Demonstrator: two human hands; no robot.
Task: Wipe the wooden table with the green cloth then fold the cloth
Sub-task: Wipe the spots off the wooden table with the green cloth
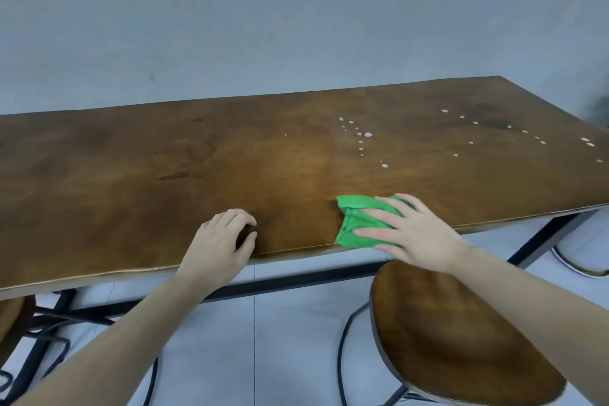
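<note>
Grey wall (296, 16) running behind long wooden table (164, 181), dark metal frame showing underneath. White droplets (361, 138) lying scattered over right part of tabletop, more toward far right corner. Green cloth (357, 221) sitting bunched at near edge, right of centre. Right hand (412, 234) pressing down on cloth, fingers straight and spread. Left hand (220, 244) resting on bare wood just left of cloth, fingers curled under, holding nothing. Round wooden stool (454, 333) standing below right forearm, pale floor (280, 339) showing beneath.
</note>
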